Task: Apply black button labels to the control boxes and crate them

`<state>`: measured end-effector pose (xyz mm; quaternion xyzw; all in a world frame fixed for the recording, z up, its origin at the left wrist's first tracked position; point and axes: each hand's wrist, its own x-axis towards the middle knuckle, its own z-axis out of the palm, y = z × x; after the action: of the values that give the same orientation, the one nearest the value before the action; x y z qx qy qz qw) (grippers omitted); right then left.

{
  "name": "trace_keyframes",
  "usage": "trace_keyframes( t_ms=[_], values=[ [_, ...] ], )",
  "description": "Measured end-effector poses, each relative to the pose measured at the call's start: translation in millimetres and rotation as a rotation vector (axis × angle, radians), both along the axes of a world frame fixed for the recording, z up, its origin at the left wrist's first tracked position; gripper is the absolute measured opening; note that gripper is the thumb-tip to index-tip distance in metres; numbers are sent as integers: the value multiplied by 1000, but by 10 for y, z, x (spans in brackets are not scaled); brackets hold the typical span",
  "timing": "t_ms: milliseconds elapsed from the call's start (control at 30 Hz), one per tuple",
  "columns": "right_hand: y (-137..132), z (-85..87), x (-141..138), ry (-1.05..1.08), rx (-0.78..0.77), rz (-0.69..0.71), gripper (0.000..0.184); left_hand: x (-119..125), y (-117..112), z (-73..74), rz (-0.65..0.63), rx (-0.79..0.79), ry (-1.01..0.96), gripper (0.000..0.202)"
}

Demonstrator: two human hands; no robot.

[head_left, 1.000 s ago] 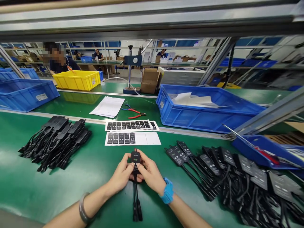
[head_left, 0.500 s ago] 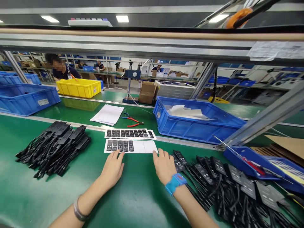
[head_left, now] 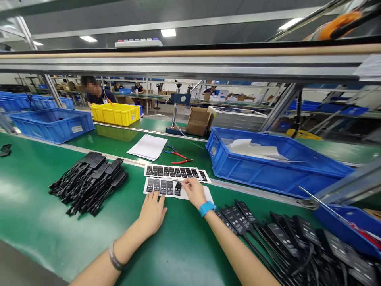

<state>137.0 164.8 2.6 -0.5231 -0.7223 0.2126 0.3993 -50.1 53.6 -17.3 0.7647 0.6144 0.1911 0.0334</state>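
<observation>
A sheet of black stickers (head_left: pixel 208 194) lies on the green bench, its right part bare white. My right hand (head_left: pixel 194 192) pinches the top corner of the last sticker (head_left: pixel 177 189) in the row, which is lifting and curling off the backing. Fingers stretched out, my left hand (head_left: pixel 152 212) rests flat at the sheet's lower edge and touches it. Just behind lie more sticker sheets (head_left: pixel 172 171). To the right is a heap of black cabled modules (head_left: pixel 279 238) with labels on their faces; another pile of black cabled modules (head_left: pixel 92 178) sits to the left.
Red-and-blue pliers (head_left: pixel 179 155) and a stack of white paper (head_left: pixel 147 147) lie behind the sheets. A blue bin (head_left: pixel 276 174) with white papers stands at the back right. Farther left are a blue bin (head_left: pixel 53 129) and a yellow bin (head_left: pixel 116 115). A co-worker (head_left: pixel 98 93) sits beyond.
My right hand has moved from the sheet's right end to the last sticker and pinched it, lifting its corner. My left hand stays at the lower edge. The camera view has turned rightward-to-left.
</observation>
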Motion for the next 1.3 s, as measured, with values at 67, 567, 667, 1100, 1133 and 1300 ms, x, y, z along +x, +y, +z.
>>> trace_keyframes(
  t_ms=[67, 567, 667, 1100, 1133, 1300],
  values=[
    [-76, 67, 149, 136, 18, -64, 29, 14, -6, 10, 11, 2, -3, 33],
    [-962, 40, 414, 507, -166, -57, 34, -1343, 182, 647, 850, 377, 141, 53],
    [-976, 46, 395, 492, -164, -30, 33, -1366, 164, 597, 776, 417, 151, 50],
    [-1037, 99, 373, 676, -230, 38, 34, -1199, 177, 671, 660, 579, -89, 36],
    [-1046, 113, 364, 715, -244, 47, 33, -1091, 150, 701, 588, 572, -198, 36],
    [-1100, 192, 306, 846, -307, 86, 31, -380, -25, 699, 169, -73, -1025, 62]
  ],
)
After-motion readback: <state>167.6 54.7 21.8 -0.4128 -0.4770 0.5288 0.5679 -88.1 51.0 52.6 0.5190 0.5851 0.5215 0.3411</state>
